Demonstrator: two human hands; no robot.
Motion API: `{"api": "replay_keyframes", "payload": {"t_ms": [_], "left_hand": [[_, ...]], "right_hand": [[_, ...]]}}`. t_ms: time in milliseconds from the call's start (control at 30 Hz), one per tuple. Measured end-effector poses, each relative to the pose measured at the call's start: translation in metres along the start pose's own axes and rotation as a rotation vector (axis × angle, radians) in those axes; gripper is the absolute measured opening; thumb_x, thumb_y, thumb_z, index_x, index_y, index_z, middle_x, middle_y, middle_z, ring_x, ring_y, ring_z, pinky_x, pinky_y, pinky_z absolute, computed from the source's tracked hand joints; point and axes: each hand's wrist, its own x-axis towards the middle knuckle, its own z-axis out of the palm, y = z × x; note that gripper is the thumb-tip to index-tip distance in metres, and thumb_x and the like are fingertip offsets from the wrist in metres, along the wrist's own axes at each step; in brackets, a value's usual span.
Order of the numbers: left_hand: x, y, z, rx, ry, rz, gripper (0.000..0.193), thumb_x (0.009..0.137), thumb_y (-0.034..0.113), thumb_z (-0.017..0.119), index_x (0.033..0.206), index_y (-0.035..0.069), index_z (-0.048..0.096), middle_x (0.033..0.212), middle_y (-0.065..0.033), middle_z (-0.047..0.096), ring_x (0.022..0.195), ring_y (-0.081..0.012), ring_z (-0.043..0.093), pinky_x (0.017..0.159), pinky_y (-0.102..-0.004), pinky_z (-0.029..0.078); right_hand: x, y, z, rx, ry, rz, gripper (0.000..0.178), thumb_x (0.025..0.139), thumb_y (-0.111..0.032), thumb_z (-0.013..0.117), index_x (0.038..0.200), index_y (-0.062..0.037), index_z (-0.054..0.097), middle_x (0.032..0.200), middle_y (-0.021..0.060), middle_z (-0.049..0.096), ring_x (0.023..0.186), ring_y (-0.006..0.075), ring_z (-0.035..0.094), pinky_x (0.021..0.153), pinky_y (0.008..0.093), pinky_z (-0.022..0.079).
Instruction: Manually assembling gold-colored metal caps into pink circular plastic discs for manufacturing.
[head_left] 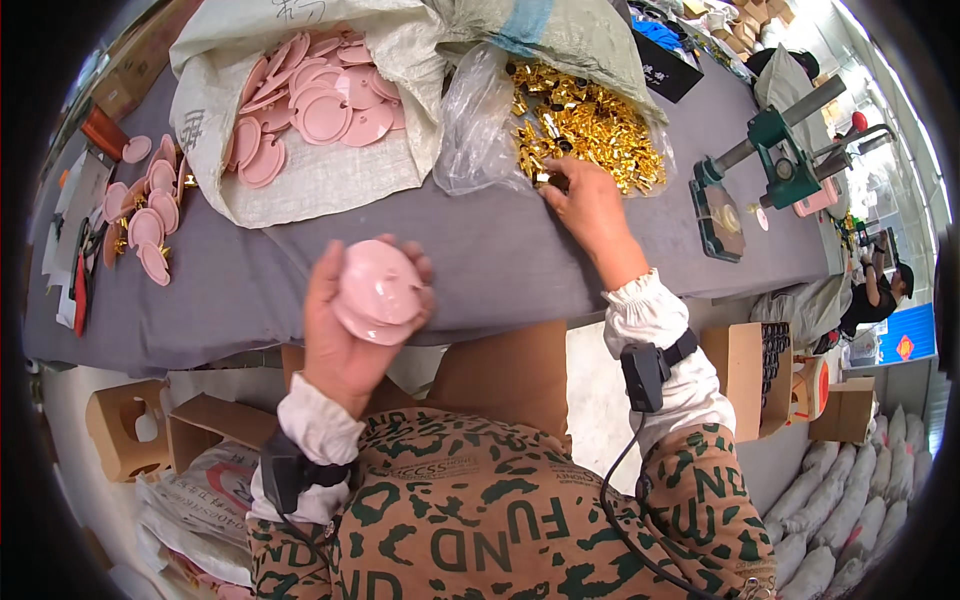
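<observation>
While the left hand (340, 340) clasps glossy pink discs (380, 285) in front of the woven sack (310, 200), the right hand (592, 205) meets gold metal fittings (605, 130) right of it, any pinch indiscernible. Discs appear light, stiff, slippery; rims should offer surest hold.

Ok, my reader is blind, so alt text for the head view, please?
A person's left hand holds pink discs at a grey table; the right hand touches gold parts in a bag. A white sack of discs lies left, a green press stands right.
</observation>
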Motion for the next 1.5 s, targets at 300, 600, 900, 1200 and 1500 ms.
{"api": "replay_keyframes", "payload": {"t_ms": [300, 600, 900, 1200, 1500], "left_hand": [[0.025, -0.026, -0.004, 0.162, 0.069, -0.081, 0.043, 0.094, 0.036, 0.057, 0.123, 0.004, 0.053, 0.115, -0.0167, 0.061, 0.108, -0.0301, 0.058, 0.090, -0.0442, 0.050], [0.024, -0.023, -0.007, 0.176, 0.067, -0.078, 0.043, 0.095, 0.037, 0.057, 0.123, 0.005, 0.053, 0.115, -0.0157, 0.062, 0.106, -0.0286, 0.060, 0.088, -0.0423, 0.051], [0.022, -0.027, -0.001, 0.272, 0.008, -0.038, 0.041, 0.097, 0.037, 0.056, 0.123, 0.007, 0.052, 0.112, -0.0091, 0.062, 0.100, -0.0206, 0.061, 0.083, -0.0376, 0.053], [0.026, -0.033, 0.004, 0.378, 0.069, 0.113, 0.031, 0.093, 0.029, 0.064, 0.113, 0.008, 0.054, 0.093, -0.0014, 0.059, 0.076, -0.0084, 0.056, 0.066, -0.0243, 0.048], [-0.005, -0.010, -0.004, 0.882, 0.074, 0.370, 0.039, 0.093, 0.019, 0.064, 0.126, 0.005, 0.049, 0.116, -0.0051, 0.057, 0.097, -0.0113, 0.057, 0.084, -0.0246, 0.048]], "right_hand": [[-0.018, 0.004, 0.005, 0.134, 0.102, -0.034, 0.018, 0.073, -0.009, 0.074, 0.088, -0.0028, 0.065, 0.095, 0.0133, 0.068, 0.084, 0.0298, 0.065, 0.075, 0.0376, 0.052], [-0.020, -0.017, -0.003, 0.288, -0.025, -0.122, 0.024, 0.077, -0.006, 0.073, 0.101, -0.0055, 0.068, 0.096, 0.0105, 0.069, 0.081, 0.0253, 0.067, 0.072, 0.0313, 0.053], [-0.035, -0.107, -0.039, 0.536, -0.203, -0.292, 0.030, 0.075, -0.002, 0.076, 0.104, -0.0074, 0.071, 0.102, 0.0097, 0.069, 0.086, 0.0223, 0.068, 0.073, 0.0293, 0.055], [-0.039, -0.121, -0.033, 0.479, -0.151, -0.283, 0.030, 0.074, -0.005, 0.077, 0.103, -0.0073, 0.071, 0.093, 0.0086, 0.069, 0.075, 0.0196, 0.066, 0.064, 0.0300, 0.053], [-0.040, -0.150, -0.018, 0.746, -0.496, 0.255, 0.031, 0.078, -0.007, 0.077, 0.109, -0.0062, 0.071, 0.083, -0.0005, 0.068, 0.071, 0.0045, 0.058, 0.064, 0.0208, 0.048]]}}
